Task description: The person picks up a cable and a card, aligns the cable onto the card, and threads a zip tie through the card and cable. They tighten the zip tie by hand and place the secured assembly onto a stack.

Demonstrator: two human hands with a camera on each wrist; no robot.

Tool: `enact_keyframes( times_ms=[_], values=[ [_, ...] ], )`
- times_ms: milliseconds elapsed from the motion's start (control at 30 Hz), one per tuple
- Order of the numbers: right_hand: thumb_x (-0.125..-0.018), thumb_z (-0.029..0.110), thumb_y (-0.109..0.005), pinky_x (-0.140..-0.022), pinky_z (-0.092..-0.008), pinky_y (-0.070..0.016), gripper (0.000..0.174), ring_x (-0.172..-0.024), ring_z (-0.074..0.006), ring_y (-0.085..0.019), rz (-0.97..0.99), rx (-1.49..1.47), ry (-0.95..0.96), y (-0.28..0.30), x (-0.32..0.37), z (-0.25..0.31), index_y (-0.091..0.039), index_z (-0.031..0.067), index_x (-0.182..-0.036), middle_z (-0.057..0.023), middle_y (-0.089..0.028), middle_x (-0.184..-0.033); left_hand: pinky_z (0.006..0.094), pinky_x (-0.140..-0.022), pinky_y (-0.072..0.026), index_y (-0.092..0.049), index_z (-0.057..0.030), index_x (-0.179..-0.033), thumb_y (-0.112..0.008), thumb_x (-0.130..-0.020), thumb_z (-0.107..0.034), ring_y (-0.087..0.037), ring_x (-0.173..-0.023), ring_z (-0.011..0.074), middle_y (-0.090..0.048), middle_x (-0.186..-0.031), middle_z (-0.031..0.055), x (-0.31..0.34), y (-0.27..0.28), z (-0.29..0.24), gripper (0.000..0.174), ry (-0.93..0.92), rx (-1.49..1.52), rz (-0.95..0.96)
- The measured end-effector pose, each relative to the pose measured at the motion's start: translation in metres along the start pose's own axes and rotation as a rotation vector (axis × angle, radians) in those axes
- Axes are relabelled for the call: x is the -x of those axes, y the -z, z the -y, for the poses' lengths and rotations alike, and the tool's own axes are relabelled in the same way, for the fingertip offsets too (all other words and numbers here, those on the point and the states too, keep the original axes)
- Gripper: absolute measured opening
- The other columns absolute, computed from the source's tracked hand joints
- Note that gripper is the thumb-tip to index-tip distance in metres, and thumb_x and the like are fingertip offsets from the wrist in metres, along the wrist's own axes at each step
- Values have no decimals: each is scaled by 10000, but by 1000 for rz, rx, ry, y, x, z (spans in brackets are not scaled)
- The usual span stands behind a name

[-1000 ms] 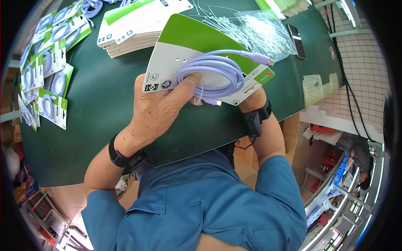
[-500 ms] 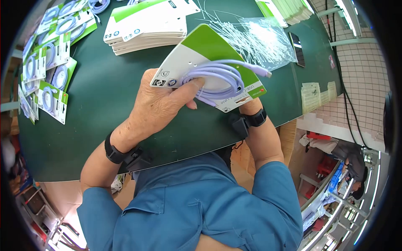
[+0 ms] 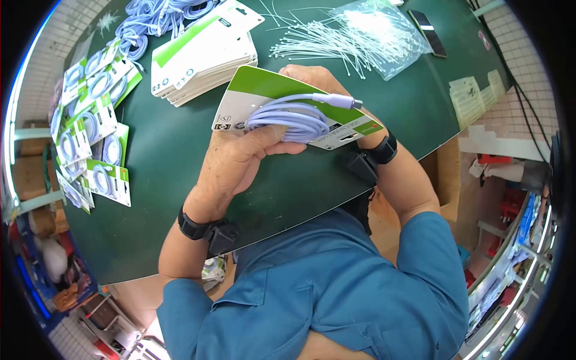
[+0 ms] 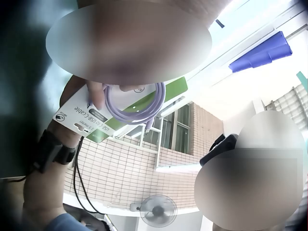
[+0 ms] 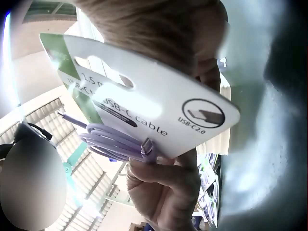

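A coiled lilac USB-C cable (image 3: 288, 120) lies against the front of a green and white packaging card (image 3: 258, 81). My left hand (image 3: 231, 159) grips both at the card's lower left, its thumb pressed over the coil. One plug (image 3: 339, 101) points right across the card. Another plug (image 5: 148, 148) shows beside the left thumb in the right wrist view. My right hand (image 3: 315, 77) is behind the card; its back rises above the top edge and its fingers are mostly hidden. I cannot tell how those fingers lie.
A stack of cards (image 3: 204, 57) stands behind the hands. White zip ties (image 3: 330, 45) spill from a clear bag (image 3: 390, 42), near a phone (image 3: 427, 33). Carded cables (image 3: 90, 132) lie at left, with loose lilac cables (image 3: 162, 18) at the back.
The card has tilted flatter. My right hand has come up behind it and now shows above its top edge. The left hand keeps its grip. The head view has shifted.
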State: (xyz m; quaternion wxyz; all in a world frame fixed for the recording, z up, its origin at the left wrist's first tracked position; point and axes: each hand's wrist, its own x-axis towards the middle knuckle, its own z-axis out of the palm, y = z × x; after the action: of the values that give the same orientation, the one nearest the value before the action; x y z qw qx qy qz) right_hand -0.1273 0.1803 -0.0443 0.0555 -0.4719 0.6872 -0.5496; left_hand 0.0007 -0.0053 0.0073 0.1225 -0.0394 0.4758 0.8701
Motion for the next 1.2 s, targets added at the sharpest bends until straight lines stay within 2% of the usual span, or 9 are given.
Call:
enact_keyframes(
  times_ms=[167, 433, 533, 633, 700, 767, 933, 1033, 1200],
  values=[
    [-902, 166, -769, -659, -274, -503, 184, -712, -119, -611, 0, 43, -123, 2, 1, 10, -667, 23, -956, -59, -673, -804, 446, -869, -680, -546, 99, -1377, -666, -931, 16, -737, -1085, 350, -688, -1254, 226, -1, 2, 1, 469, 1, -70, -8],
    [-964, 119, -729, -651, -254, -493, 143, -732, -63, -584, -111, -285, -301, 5, -2, 19, -666, 3, -909, -7, -668, -805, 392, -847, -663, -626, 111, -1275, -691, -888, 50, -755, -994, 280, -733, -1159, 188, -1, -2, -1, 398, -42, -126, -50],
    [-1011, 119, -717, -739, -224, -512, 174, -862, -43, -582, -65, -468, -445, 11, -1, 22, -601, 36, -911, -9, -656, -972, 369, -841, -655, -642, 106, -1258, -715, -882, 48, -755, -978, 252, -739, -1152, 173, 0, -1, 0, 387, -84, -216, -41],
    [-976, 145, -741, -690, -253, -505, 180, -791, -49, -585, -115, -440, -399, 4, 0, 23, -642, 5, -922, -14, -673, -869, 344, -842, -645, -649, 109, -1251, -723, -893, 76, -751, -961, 223, -746, -1132, 160, 4, -3, -3, 367, -34, -681, -42],
    [-959, 158, -754, -665, -267, -501, 194, -756, -52, -587, -144, -406, -370, 5, -2, 24, -662, -11, -927, -17, -682, -817, 339, -837, -644, -652, 110, -1249, -721, -899, 83, -750, -952, 219, -748, -1120, 161, 7, -5, -2, 358, -79, -577, -35],
    [-930, 199, -786, -669, -290, -511, 239, -745, -78, -596, -92, -51, -92, 11, -3, 25, -660, -4, -941, -50, -685, -813, 329, -828, -641, -656, 110, -1247, -715, -912, 98, -749, -933, 211, -752, -1098, 161, 9, -7, 1, 340, -99, -384, -37],
    [-908, 240, -806, -673, -303, -514, 275, -740, -100, -592, -80, 48, -80, 13, -4, 25, -667, 7, -953, -75, -677, -804, 320, -821, -638, -658, 116, -1240, -704, -916, 122, -749, -923, 212, -754, -1084, 165, 12, -2, 14, 327, -207, -309, -43],
    [-906, 267, -802, -676, -308, -512, 286, -733, -124, -592, -21, -81, -280, 11, -2, 21, -671, 20, -965, -79, -666, -796, 328, -821, -640, -662, 110, -1225, -714, -925, 98, -750, -927, 218, -751, -1101, 168, 13, 5, 18, 305, -222, -334, -6],
    [-915, 252, -786, -676, -306, -509, 267, -720, -141, -593, -14, 48, -233, 7, -1, 15, -664, 19, -969, -80, -654, -783, 330, -819, -640, -663, 104, -1219, -727, -937, 62, -751, -922, 223, -750, -1109, 169, 9, 6, 19, 292, -108, -286, -78]
  ],
)
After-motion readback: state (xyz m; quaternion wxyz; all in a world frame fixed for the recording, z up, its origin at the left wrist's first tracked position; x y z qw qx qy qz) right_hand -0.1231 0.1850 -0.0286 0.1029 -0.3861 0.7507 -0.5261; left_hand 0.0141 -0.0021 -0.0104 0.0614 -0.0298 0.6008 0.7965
